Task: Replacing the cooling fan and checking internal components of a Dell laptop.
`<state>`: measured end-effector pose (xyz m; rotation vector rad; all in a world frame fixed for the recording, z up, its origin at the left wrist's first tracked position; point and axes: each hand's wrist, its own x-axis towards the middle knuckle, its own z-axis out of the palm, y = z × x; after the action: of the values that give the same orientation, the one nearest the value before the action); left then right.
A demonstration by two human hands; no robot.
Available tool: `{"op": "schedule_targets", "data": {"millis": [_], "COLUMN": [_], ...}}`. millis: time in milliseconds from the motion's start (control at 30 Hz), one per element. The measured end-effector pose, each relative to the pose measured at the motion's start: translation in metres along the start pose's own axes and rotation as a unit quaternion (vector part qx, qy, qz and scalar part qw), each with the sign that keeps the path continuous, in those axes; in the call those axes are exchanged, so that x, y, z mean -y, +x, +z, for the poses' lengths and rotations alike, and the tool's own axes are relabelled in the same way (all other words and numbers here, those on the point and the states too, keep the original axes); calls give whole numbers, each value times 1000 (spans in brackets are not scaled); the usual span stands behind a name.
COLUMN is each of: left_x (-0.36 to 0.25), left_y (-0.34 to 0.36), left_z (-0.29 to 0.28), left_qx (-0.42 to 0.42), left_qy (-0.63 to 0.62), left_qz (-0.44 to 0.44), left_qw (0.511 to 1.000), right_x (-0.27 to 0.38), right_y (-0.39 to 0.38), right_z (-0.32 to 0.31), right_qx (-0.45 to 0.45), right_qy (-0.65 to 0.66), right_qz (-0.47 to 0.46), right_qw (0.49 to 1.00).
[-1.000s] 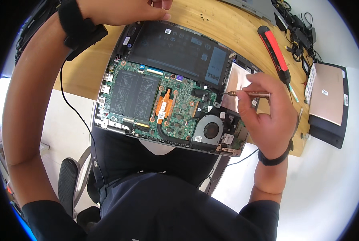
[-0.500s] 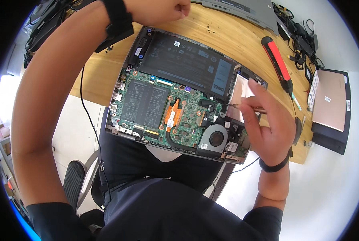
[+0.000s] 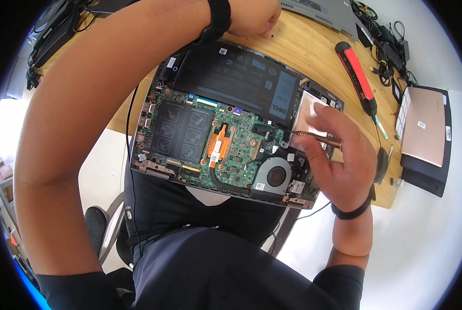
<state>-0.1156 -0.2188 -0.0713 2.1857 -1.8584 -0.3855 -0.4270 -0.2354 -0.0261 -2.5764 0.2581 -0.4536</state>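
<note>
Pinching a bronze screwdriver (image 3: 321, 138), the right hand (image 3: 349, 161) has it pointing roughly 9 o'clock, tip over the opened laptop (image 3: 246, 121); left hand (image 3: 254, 18) sits farther, near 12, curled, can't tell if empty.

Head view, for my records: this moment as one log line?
right hand: holds slim bronze-coloured screwdriver, tip at opened black laptop; left hand: curled over tan wooden table; long red-and-black tool: on table
</note>
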Motion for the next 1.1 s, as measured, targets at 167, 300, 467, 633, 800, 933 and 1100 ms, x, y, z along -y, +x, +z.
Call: {"op": "schedule_targets", "data": {"millis": [167,300,467,633,800,933,1100], "left_x": [6,6,8,6,-4,-9,-11], "left_y": [0,3,-1,-5,-6,-7,-1], "left_z": [-2,1,-1,-3,-2,-4,-2], "left_qx": [19,7,31,16,-8,-6,-6], "left_qy": [-31,-7,14,8,11,-5,11], "left_qz": [15,24,32,37,60,88,78], "left_qw": [999,1000,999,999,998,996,997], "right_x": [-5,-6,-5,-5,-4,-6,-6], "right_y": [-2,-1,-2,0,0,-1,-2], "right_z": [4,3,3,7,2,3,6], "right_qx": [-21,-5,-23,-34,-5,5,-1], "right_qy": [1,-4,-16,72,0,35,36], "right_qz": [1,-18,-15,-9,2,-30,-26], "right_qw": [1000,1000,1000,997,1000,999,999]}}
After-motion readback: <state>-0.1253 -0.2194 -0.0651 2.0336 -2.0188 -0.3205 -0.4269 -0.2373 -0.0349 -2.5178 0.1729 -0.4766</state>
